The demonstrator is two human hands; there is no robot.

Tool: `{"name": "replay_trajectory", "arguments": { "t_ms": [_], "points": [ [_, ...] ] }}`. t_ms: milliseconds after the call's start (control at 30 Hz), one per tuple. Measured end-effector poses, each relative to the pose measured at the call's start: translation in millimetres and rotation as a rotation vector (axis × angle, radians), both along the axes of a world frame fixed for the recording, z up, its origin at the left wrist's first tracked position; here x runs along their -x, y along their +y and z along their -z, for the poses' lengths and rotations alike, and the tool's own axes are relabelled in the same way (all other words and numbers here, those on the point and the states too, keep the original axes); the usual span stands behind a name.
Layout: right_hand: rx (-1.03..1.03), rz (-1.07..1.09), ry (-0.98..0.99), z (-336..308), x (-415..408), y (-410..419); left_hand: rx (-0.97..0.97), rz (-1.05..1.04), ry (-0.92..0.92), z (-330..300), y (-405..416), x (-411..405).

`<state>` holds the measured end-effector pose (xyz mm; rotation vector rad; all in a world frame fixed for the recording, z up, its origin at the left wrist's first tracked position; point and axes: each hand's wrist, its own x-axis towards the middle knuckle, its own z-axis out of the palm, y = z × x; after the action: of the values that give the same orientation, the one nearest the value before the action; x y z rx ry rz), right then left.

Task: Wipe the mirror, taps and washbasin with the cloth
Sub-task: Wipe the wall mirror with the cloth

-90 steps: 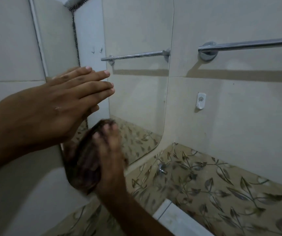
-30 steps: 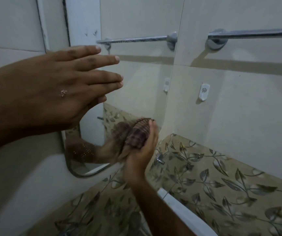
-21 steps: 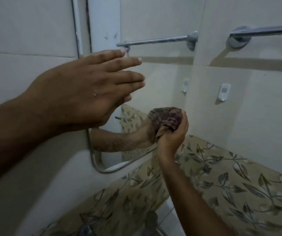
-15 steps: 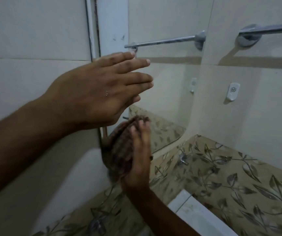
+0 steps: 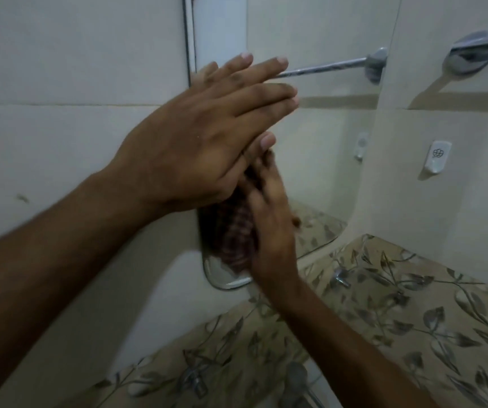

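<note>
Cloth [image 5: 234, 231] half hidden behind both hands.

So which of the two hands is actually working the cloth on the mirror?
The right hand, the lower one: its fingers press the dark checked cloth flat against the mirror. The left hand above has straight fingers and holds nothing.

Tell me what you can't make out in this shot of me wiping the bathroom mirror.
- Head view: the cloth is motion-blurred and partly behind the right hand and left hand, so its full shape is unclear.
- The mirror: its left side is hidden by both hands, its top cut off by the frame edge.
- The taps are small and blurred.
- The towel rail runs off the right edge.
</note>
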<state>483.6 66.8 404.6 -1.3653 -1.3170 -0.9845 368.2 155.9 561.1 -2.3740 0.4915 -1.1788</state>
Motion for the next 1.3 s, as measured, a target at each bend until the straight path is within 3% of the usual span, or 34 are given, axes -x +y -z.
{"name": "replay_trajectory", "arguments": {
  "t_ms": [67,133,300,433,567,633,667,800,967,1067,1300],
  "points": [
    [0.132,-0.005,-0.124,39,5,-4,0.021,-0.009,-0.006,1,0,1],
    [0.155,-0.024,-0.189,38,3,-5,0.056,0.008,-0.028,-1,0,1],
    [-0.049,-0.11,-0.02,-63,16,9,0.159,0.106,-0.15,-1,-3,5],
    [-0.122,-0.242,-0.033,-91,18,8,0.26,0.165,-0.228,-9,-6,8],
    [0.067,-0.084,-0.17,0,6,26,0.334,0.204,-0.29,-10,-4,11],
    [-0.001,-0.072,0.01,20,1,31,0.36,0.218,-0.3,-8,-5,11],
    [-0.035,-0.065,0.025,12,-2,31,0.385,0.226,-0.309,-9,-6,12],
    [-0.021,-0.004,-0.218,-68,6,1,0.44,0.263,-0.303,-10,-11,17],
    [-0.126,0.018,-0.181,-197,0,12,0.462,0.23,-0.363,-11,-11,19],
    [-0.164,0.056,-0.187,-237,0,13,0.48,0.23,-0.375,-12,-11,20],
    [0.005,-0.069,-0.385,-139,13,0,0.431,0.19,-0.378,-10,-12,21]
  ]
}}
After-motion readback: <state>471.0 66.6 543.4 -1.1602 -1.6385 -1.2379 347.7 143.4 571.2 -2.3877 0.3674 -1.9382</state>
